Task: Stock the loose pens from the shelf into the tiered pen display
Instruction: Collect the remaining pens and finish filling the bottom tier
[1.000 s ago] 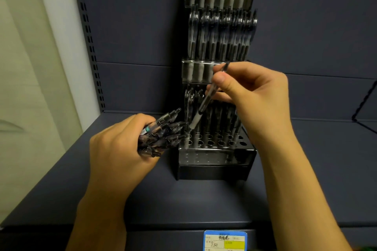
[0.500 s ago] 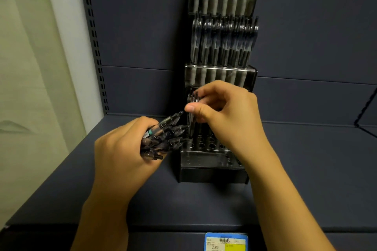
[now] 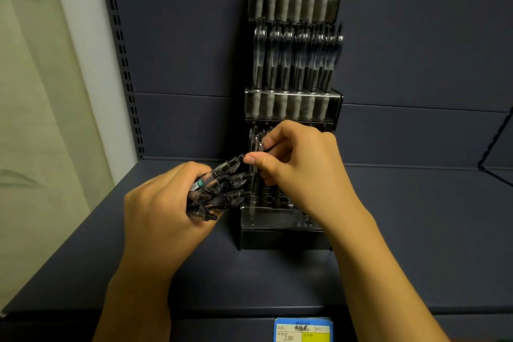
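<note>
Right at the bottom tier of the pen display [image 3: 291, 108], the right hand [image 3: 302, 172] has its thumb and fingers curled in toward a pen [image 3: 254, 175] standing upright in the front-left holes. Thumb tip sits just beside the barrel and the index finger is up near the clip end, so it looks like a pinch on that pen, though the fingers hide part of the contact. Just left of it, the left hand [image 3: 161, 214] is wrapped tight around a bundle of pens [image 3: 219, 189], dark see-through barrels, tips fanned out toward the display and nearly touching the thumb of the other hand. One of the bundle has a little teal band near the grip.

Moving out from there: the bottom tier is mostly bare holes, with a couple of pens upright at its left end. The tier above it is packed with a full row of pens, clips all lined up, and the one above that is full too, running off the top of the view. The whole rack stands on a dark blue-grey shelf [image 3: 416, 230], backed up against the rear panel. A slotted upright rail [image 3: 122, 63] runs up the left side, and a blue and yellow price tag [image 3: 302, 330] is stuck on the shelf's front edge.
</note>
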### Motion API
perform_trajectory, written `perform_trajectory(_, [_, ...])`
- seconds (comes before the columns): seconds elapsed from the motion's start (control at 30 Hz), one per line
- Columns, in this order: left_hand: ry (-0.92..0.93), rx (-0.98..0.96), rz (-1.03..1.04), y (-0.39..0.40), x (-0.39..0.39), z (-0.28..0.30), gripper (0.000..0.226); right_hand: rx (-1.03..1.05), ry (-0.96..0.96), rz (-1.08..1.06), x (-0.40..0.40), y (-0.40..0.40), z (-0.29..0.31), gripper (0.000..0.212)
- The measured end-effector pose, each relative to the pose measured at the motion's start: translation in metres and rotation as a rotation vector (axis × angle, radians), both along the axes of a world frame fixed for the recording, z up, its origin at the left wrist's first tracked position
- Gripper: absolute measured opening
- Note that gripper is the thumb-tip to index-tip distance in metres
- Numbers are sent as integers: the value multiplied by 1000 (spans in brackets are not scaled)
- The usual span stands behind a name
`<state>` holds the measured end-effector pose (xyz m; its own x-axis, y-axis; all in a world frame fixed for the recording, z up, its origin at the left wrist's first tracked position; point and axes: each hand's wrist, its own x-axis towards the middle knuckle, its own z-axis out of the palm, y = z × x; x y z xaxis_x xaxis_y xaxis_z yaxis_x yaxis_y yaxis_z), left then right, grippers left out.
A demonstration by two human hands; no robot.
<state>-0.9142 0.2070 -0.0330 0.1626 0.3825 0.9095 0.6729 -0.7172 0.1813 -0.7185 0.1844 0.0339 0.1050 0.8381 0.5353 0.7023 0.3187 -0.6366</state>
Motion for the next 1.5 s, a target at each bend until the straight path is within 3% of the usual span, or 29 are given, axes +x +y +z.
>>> perform_trajectory(0.27, [10,-14,27,-1,1,0,9,-103,-64,3,3,-5,2,31])
perform_trajectory(0.4, [19,-26,15,-1,1,0,7,14,-50,-37,10,-15,4,27])
perform_trajectory(0.47, [25,-18,10,-1,1,0,7,73,-34,69,12,-18,7,19])
perform_trajectory(0.6, [34,2,-11,0,2,0,8,87,-101,307,10,-19,3,25])
perform_trajectory(0.73, [33,-4,-22,-1,1,0,6,206,21,186,18,-8,-1,21])
perform_trajectory(0.87, [40,4,-21,0,2,0,5,200,-49,101,14,1,-1,26])
perform_trajectory(1.03, [47,-13,-35,0,1,-1,7,149,-17,102,11,5,1,5])
perform_trajectory(1.23, [46,-13,-44,0,1,0,6,39,62,136,12,2,2,16])
perform_trajectory(1.5, [47,-5,-48,1,1,0,6,44,85,126,14,-5,0,13])
